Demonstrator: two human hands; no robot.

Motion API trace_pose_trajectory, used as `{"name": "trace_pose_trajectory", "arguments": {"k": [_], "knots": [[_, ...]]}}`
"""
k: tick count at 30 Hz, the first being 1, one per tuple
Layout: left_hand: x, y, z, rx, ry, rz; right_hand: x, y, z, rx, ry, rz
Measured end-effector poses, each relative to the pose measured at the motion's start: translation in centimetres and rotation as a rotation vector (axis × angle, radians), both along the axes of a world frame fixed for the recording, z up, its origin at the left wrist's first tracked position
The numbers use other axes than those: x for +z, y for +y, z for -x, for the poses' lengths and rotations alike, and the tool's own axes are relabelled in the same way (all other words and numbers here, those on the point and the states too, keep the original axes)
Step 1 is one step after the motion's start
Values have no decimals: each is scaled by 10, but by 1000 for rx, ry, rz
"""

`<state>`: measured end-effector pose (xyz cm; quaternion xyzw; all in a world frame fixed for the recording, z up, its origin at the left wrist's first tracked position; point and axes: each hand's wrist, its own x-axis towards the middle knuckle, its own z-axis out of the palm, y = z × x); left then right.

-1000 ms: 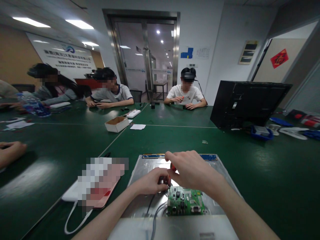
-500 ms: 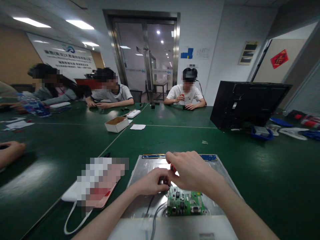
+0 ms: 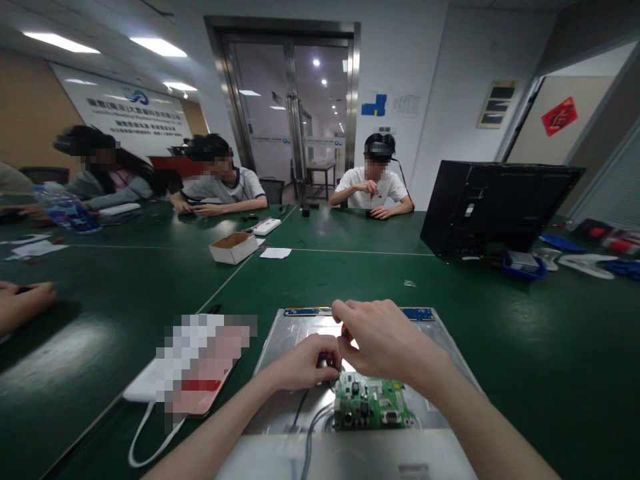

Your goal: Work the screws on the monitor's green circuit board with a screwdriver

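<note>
My right hand (image 3: 387, 340) is closed around a red-and-black screwdriver (image 3: 346, 333), of which only a bit of the handle shows. It hovers over the far edge of a green circuit board (image 3: 370, 403). My left hand (image 3: 317, 363) is pinched at the board's far left corner, just below the screwdriver; what its fingertips hold is hidden. Under both hands lies a flat silvery panel (image 3: 275, 343) with a blue circuit strip (image 3: 417, 314) along its far edge. Grey cables (image 3: 309, 440) run beside the board toward me.
Left of the panel lie a white device (image 3: 143, 387) and a pink phone (image 3: 205, 400), with a white cable (image 3: 133, 443). Farther off are an open box (image 3: 233, 250) and a black monitor (image 3: 495, 210). Several people sit around the green table (image 3: 550, 353); a co-worker's hand (image 3: 30, 300) is at left.
My hands stay almost in place, the right one shifting very slightly. Across the table a person's raised hand has changed position, and the co-worker's hand at left has moved a little.
</note>
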<state>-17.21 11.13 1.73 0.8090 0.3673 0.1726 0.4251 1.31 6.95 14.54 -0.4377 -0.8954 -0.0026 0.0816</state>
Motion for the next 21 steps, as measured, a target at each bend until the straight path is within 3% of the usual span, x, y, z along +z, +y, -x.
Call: {"name": "trace_pose_trajectory", "arguments": {"k": [8, 15, 21], "knots": [[1, 1, -1, -30, -44, 39, -2, 3, 1, -46, -69, 33], [0, 1, -1, 4, -5, -12, 0, 0, -1, 47, -1, 51], [3, 1, -1, -27, 11, 2, -1, 3, -1, -1, -49, 23]]}}
